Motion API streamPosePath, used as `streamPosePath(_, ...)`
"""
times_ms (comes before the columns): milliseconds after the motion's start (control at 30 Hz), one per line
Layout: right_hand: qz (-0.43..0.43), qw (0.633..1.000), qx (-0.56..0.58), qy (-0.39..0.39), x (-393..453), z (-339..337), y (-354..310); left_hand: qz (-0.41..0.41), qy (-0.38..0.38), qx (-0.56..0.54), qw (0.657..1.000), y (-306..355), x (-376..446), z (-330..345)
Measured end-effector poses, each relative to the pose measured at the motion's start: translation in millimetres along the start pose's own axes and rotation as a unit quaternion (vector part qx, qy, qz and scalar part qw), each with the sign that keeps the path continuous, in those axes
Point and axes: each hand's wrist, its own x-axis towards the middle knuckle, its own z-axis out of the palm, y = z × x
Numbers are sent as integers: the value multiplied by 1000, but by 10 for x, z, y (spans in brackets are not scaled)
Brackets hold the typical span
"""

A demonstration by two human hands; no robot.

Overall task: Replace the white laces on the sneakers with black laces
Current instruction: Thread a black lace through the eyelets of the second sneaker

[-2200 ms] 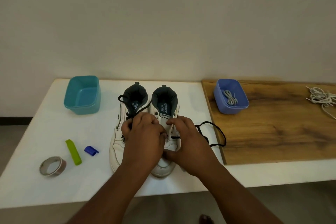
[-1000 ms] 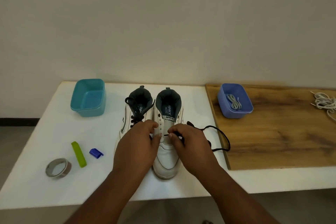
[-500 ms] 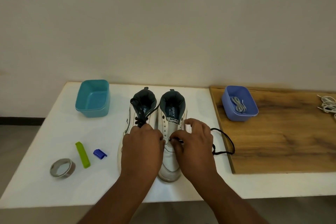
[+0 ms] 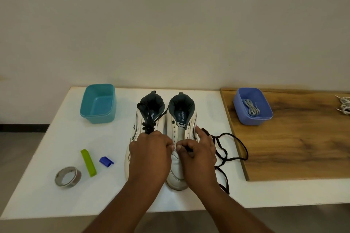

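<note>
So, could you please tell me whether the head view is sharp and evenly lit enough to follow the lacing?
Head view: soft, even light, no glare; faint shadows under the sneakers. Wide-angle bend along the table edges. The black lace reads sharply, but both hands hide the eyelets being worked.

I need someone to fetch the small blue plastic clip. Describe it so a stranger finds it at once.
Start at the white table and look left of the pair of white sneakers, toward the near edge. There a grey tape roll, a lime green plastic stick and the small blue plastic clip lie in a row. The clip is nearest the sneakers, the shortest of the three, and the only dark blue one.
</note>
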Motion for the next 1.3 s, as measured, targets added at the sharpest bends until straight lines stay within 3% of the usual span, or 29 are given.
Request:
streamPosePath(167,0,996,-58,-65,23,-66,-17,-14,-14,24,1000,-5,18,16)
streamPosePath(567,54,996,-72,-21,89,-71,-110,-28,2,-27,999,10,-2,31)
streamPosePath(667,18,995,-99,-6,87,-49,-105,-30,3,-31,999,18,-5,23)
streamPosePath(800,-94,981,-161,55,82,3,-18,-27,-8,6,1000,43,22,3)
streamPosePath(967,-85,985,-119,88,107,93,34,-20,-13,41,999,53,26,-8)
streamPosePath(1300,-48,977,-192,-78,139,-224,-69,11,40,9,999,82,-39,-52)
